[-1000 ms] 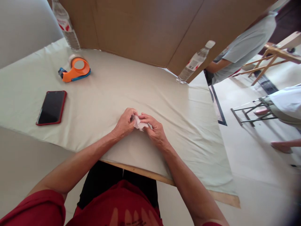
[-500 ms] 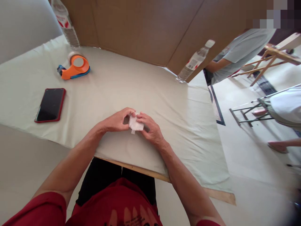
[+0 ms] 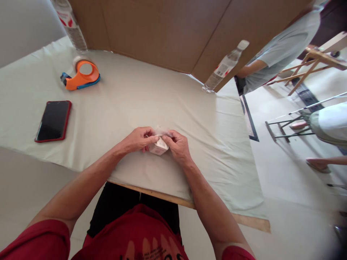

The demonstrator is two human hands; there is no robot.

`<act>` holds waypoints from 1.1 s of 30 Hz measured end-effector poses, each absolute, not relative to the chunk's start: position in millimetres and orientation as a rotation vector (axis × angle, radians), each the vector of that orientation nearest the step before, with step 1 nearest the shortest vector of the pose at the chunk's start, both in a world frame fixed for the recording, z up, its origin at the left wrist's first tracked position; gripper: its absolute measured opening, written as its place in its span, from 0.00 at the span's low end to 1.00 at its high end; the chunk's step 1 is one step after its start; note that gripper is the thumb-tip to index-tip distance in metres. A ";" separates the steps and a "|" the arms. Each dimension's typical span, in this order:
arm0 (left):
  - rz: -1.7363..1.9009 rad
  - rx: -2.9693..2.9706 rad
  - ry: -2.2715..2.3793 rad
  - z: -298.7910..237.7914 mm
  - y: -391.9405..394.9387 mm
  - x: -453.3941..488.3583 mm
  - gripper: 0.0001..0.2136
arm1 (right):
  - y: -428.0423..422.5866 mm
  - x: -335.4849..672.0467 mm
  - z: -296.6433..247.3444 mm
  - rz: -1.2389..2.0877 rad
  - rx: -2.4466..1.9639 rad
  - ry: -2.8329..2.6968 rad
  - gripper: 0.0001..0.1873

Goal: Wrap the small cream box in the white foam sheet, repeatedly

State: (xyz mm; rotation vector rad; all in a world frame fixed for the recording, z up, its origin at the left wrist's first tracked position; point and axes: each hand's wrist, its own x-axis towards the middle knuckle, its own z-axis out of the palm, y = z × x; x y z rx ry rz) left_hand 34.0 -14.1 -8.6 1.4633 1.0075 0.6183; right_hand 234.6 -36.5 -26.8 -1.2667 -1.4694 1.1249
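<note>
My left hand [image 3: 137, 140] and right hand [image 3: 177, 146] are gripping a small whitish packet [image 3: 158, 147], thumbs on top; loose film [image 3: 161, 131] is possibly showing at its far edge. I am holding it over the tablecloth [image 3: 130, 97]; a phone [image 3: 53, 121] is lying leftward.

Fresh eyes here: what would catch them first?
An orange tape dispenser stands out first, toward the back left of the cloth-covered table, with a red-cased phone nearer the front. Then the left hand and right hand draw the eye, holding a small whitish object near the front edge.
</note>
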 end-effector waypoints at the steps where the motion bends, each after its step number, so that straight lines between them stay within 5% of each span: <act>1: 0.619 1.451 1.024 -7.0 -14.2 34.9 0.12 | -36.0 235.0 -27.2 1.170 -1.244 -1.443 0.17; 9: 0.580 1.434 1.242 -1.6 -14.0 37.0 0.09 | -36.0 242.5 -27.5 1.406 -1.196 -1.496 0.49; 17: 1.004 1.650 1.446 -2.9 -16.5 30.8 0.17 | -33.0 234.9 -37.3 1.356 -1.217 -1.442 0.51; 27: 0.635 1.668 1.194 -4.1 -14.3 29.0 0.20 | -34.3 239.8 -32.5 1.242 -1.327 -1.614 0.52; 33: 0.638 1.563 1.123 -10.2 -12.0 28.5 0.18 | -39.9 244.3 -26.2 0.771 -1.387 -1.670 0.40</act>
